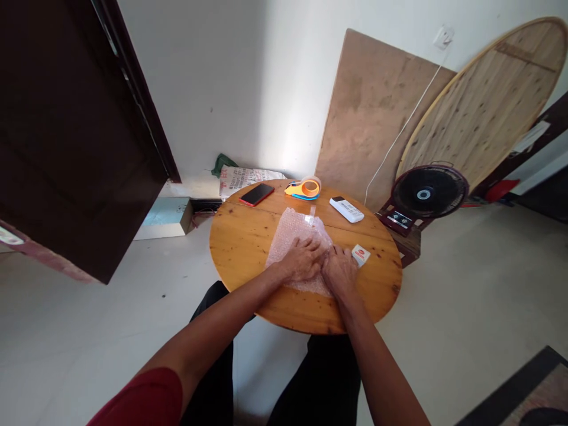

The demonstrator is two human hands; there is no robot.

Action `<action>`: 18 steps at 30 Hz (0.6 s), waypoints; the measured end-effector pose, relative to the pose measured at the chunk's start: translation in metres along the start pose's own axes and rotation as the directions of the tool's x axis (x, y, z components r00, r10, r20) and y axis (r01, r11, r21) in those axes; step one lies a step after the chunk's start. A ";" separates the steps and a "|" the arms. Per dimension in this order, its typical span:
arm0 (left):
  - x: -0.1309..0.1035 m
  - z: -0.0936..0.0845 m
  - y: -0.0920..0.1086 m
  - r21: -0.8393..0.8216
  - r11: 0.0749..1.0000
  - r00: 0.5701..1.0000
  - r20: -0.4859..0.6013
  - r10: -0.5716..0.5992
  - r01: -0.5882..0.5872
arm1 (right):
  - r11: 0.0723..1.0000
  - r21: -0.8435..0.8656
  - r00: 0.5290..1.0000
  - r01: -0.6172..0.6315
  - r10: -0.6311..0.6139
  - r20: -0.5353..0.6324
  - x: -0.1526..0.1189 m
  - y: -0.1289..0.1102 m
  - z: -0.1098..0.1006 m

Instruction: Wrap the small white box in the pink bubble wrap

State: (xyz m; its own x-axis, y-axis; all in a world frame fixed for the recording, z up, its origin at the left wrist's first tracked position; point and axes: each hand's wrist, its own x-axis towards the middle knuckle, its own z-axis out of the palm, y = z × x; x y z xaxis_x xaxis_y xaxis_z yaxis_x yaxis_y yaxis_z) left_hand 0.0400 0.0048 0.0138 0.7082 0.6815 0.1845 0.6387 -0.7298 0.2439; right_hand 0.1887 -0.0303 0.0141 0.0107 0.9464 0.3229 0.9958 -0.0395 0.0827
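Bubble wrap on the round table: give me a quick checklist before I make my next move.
1. Bubble wrap resting on the table: ok.
2. Left hand on the wrap: ok, laid over it.
3. Right hand at the wrap's right side: ok; its exact grip is hidden.
4. Tape dispenser apart from the wrap: ok, beyond its far edge.
5. Phone apart from the wrap: ok.
6. White packet free of the right hand: cannot tell, very close.
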 end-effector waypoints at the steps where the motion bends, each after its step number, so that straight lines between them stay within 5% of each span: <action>1: 0.001 0.002 0.000 0.004 1.000 1.000 -0.005 -0.001 0.001 | 1.000 0.005 1.000 0.000 0.000 0.002 0.000 0.000 -0.001; 10: -0.004 0.005 0.004 0.026 1.000 0.997 -0.071 0.001 0.000 | 0.994 0.106 0.997 0.027 -0.018 -0.081 -0.004 0.007 -0.004; 14: -0.004 0.005 0.004 0.001 1.000 0.998 -0.066 -0.002 0.002 | 0.981 0.169 0.991 0.099 -0.081 -0.110 -0.002 0.026 -0.022; 18: -0.004 0.006 0.002 -0.029 1.000 0.998 -0.054 -0.015 0.013 | 0.999 0.034 0.996 0.034 -0.031 -0.082 0.008 0.053 -0.034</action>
State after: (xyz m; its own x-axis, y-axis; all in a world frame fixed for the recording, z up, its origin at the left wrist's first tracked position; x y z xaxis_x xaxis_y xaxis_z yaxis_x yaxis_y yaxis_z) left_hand 0.0408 0.0004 0.0079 0.6814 0.6941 0.2320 0.6391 -0.7188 0.2735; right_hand 0.2388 -0.0361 0.0529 -0.0282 0.9175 0.3967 0.9981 0.0039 0.0620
